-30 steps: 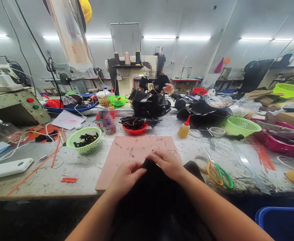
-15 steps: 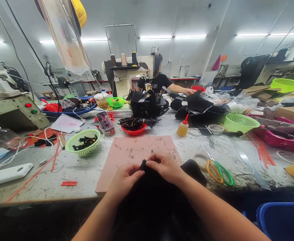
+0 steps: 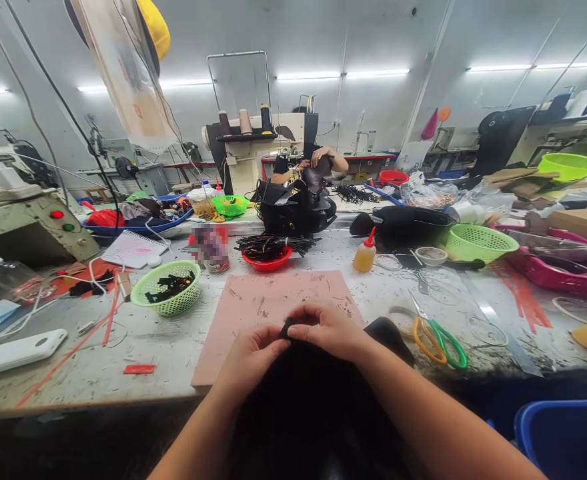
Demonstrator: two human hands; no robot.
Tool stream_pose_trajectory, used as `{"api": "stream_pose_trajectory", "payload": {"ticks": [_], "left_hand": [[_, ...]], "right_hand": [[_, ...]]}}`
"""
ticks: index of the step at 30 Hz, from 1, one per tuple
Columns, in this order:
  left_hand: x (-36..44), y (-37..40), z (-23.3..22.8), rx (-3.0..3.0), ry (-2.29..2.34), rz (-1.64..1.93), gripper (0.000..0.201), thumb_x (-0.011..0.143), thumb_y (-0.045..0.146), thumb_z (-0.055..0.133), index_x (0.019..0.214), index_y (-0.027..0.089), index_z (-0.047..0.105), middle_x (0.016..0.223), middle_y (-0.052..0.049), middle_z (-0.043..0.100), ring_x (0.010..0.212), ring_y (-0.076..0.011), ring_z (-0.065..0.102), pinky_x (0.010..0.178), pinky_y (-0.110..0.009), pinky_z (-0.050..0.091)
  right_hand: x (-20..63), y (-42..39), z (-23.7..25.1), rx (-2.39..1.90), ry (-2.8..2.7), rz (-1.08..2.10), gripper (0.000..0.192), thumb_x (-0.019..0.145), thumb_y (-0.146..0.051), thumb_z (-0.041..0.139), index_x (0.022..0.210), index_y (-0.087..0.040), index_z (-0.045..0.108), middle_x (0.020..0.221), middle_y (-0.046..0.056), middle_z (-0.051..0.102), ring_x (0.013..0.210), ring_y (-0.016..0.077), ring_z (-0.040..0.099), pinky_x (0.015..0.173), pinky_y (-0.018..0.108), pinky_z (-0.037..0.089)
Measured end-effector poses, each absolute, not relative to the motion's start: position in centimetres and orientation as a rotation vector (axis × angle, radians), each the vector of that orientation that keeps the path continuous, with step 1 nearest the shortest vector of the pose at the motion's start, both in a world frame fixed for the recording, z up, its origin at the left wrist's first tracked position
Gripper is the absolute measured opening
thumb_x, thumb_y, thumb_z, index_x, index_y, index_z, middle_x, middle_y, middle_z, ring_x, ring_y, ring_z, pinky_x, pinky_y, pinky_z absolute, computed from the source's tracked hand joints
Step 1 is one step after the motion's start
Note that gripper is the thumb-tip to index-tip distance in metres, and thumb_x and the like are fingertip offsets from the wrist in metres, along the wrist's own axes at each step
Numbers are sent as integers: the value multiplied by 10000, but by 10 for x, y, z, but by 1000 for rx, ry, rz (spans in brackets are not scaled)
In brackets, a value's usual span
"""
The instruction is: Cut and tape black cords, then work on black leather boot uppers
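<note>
While the left hand [image 3: 253, 350] and right hand [image 3: 331, 330], each grip closed in a pinch, hold the far edge of what seems one black piece [image 3: 306, 357] over the near side of one pink board [image 3: 273, 293], a loosened thumb could let that edge slip or crease. The tabletop [image 3: 173, 367] carries one pair of scissors [image 3: 429, 323] at right and two pale green baskets [image 3: 176, 307].

Left hand [image 3: 250, 352], right hand [image 3: 326, 330] and forearms [image 3: 426, 393] are bare.
</note>
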State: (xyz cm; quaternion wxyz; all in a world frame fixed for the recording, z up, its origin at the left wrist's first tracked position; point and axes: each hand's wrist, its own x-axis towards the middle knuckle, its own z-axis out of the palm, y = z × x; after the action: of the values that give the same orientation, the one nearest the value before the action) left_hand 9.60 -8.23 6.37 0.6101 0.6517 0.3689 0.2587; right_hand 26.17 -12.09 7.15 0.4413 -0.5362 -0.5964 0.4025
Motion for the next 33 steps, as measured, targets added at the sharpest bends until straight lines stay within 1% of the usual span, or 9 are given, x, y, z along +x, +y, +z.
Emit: {"api": "stream_pose_trajectory", "payload": {"ticks": [6,10,14,20,25,27,33], "left_hand": [[96,-84,61,1502,854,606,222,662,356,655,745,150,668,711,-27,679,664,-179,596,588,-255,454],[97,-86,62,1493,857,608,199,650,340,659,722,155,664,668,-7,655,626,-155,570,561,-236,431],[98,-85,63,1532,843,603,215,655,349,653,731,148,659,679,-16,646,620,-154,555,554,-239,425],[99,-82,61,1690,897,671,244,703,387,588,660,149,618,589,10,559,556,-124,471,501,-218,368],[103,-83,66,1821,925,688,255,716,372,550,590,151,569,534,24,505,531,-118,436,501,-220,341],[103,-84,67,1872,924,695,245,722,355,541,599,147,581,539,17,519,535,-123,446,508,-224,344],[97,-84,67,1886,787,687,209,742,327,541,705,144,636,631,-13,611,600,-144,510,562,-237,403]], "right_hand": [[264,-117,73,-1360,-1474,1093,117,673,-264,644,746,-172,637,715,-6,648,708,153,581,648,258,433],[264,-116,72,-1344,-1489,1078,88,675,-241,626,726,-170,630,684,-13,614,678,139,534,635,253,402],[261,-115,73,-1333,-1431,1082,61,644,-220,623,674,-168,610,641,-25,572,635,122,486,606,246,367],[258,-114,74,-1233,-1238,1235,128,567,-262,658,626,-158,612,576,-34,549,583,108,460,578,247,342],[255,-114,74,-1202,-1046,1316,182,507,-291,694,575,-149,602,526,-37,546,544,98,452,565,246,325],[254,-114,74,-1174,-992,1346,189,492,-291,702,558,-147,599,515,-35,552,536,96,453,566,245,324],[252,-119,73,-1085,-870,1475,216,462,-306,720,537,-151,590,498,-38,549,518,89,447,566,240,323]]}}
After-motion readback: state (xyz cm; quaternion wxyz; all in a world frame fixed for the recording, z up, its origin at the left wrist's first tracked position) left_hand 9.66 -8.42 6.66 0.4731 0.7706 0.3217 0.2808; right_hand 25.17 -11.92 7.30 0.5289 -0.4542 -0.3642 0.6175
